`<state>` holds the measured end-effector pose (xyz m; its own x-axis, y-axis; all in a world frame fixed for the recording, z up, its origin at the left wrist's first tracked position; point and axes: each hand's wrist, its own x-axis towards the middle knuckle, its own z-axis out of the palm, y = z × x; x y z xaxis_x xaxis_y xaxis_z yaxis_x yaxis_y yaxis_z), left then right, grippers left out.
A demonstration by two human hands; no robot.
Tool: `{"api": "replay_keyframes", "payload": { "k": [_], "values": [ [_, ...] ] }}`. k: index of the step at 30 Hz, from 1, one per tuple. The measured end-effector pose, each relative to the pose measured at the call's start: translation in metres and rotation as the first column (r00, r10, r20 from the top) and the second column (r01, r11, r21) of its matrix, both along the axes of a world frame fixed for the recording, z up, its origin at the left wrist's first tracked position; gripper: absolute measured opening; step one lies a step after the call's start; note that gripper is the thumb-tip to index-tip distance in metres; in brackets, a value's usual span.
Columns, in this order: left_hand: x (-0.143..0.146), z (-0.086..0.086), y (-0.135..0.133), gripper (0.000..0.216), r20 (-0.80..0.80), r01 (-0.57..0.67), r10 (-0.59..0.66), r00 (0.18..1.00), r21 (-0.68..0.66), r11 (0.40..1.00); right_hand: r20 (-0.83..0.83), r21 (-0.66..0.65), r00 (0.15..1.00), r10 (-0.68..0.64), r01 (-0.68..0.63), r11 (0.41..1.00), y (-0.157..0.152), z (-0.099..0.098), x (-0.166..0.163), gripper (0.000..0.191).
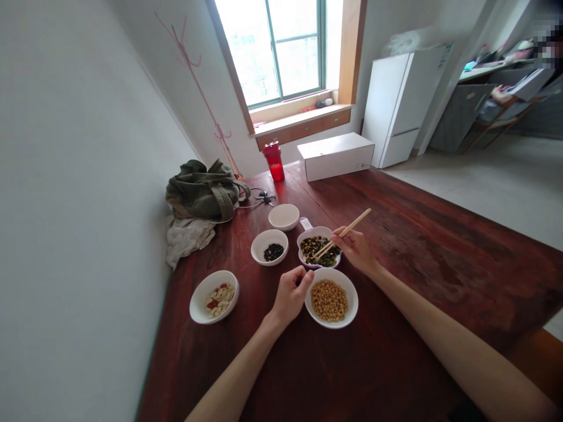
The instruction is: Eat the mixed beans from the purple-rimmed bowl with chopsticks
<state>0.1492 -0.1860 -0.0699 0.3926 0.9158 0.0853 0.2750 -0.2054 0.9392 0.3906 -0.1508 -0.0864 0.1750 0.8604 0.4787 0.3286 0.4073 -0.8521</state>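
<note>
My right hand (355,249) is closed around a pair of wooden chopsticks (352,225). Their tips reach into a purple-rimmed white dish (303,262) of mixed dark and yellow beans. My left hand (290,293) is closed, fingers curled, its thumb at the upper left rim of a white bowl (353,305) of yellow soybeans; what the fingers hold, if anything, is hidden. Left of the dish is a white bowl (257,249) with black beans. Behind that sits another white bowl (284,217) with nothing visible inside. Farther left, a white bowl (197,302) contains pale and reddish pieces.
The dark red wooden table (440,234) bears a green bag (202,190), a pale cloth (189,240), keys (265,198), a red bottle (274,162) and a white box (336,157). A wall runs along the left. Beyond are a refrigerator (396,105) and a seated person at far right.
</note>
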Motion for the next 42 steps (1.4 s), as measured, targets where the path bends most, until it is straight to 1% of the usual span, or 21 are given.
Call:
{"api": "replay_keyframes", "payload": {
  "k": [3,6,15,19,25,30,34,38,40,42],
  "values": [
    [0.0,0.001,0.0,0.051,-0.001,-0.001,0.001,1.0,0.005,1.0,0.007,0.006,1.0,0.013,-0.013,1.0,0.0,-0.001,0.0,0.028],
    [0.0,0.0,0.0,0.051,0.0,0.001,-0.001,1.0,0.002,1.0,0.031,0.042,0.999,0.01,-0.011,0.999,-0.001,-0.001,0.0,0.026],
    [-0.001,-0.002,0.001,0.052,0.0,0.001,-0.001,1.0,0.006,1.0,0.178,0.15,0.983,0.053,-0.081,0.985,-0.006,0.005,-0.002,0.021],
    [-0.001,-0.002,0.001,0.051,0.0,0.003,-0.003,1.0,0.002,1.0,0.185,0.161,0.98,0.071,-0.101,0.982,-0.005,0.004,0.0,0.017],
    [0.0,-0.001,0.001,0.049,0.001,0.003,-0.003,1.0,0.008,1.0,0.152,0.133,0.986,0.067,-0.088,0.987,-0.002,-0.001,0.004,0.02],
    [0.0,-0.001,0.0,0.049,0.0,-0.002,0.002,1.0,0.014,1.0,0.166,0.139,0.983,0.074,-0.098,0.985,-0.004,0.003,0.0,0.02],
    [0.0,-0.001,0.0,0.049,0.007,0.002,-0.002,1.0,0.009,1.0,0.181,0.132,0.982,0.055,-0.08,0.988,-0.007,0.008,-0.003,0.024],
    [0.0,-0.001,0.0,0.05,0.001,0.001,-0.001,1.0,0.001,1.0,0.122,0.112,0.992,0.031,-0.044,0.993,-0.007,0.008,-0.004,0.028],
    [0.0,-0.001,0.0,0.05,0.001,0.002,-0.002,1.0,-0.002,1.0,0.037,0.081,0.999,0.018,-0.021,0.996,-0.006,0.009,-0.002,0.029],
    [0.0,-0.001,0.0,0.05,0.004,0.002,-0.002,1.0,-0.004,1.0,-0.091,0.047,0.996,0.016,-0.011,0.999,-0.004,0.01,0.002,0.029]
  ]
}}
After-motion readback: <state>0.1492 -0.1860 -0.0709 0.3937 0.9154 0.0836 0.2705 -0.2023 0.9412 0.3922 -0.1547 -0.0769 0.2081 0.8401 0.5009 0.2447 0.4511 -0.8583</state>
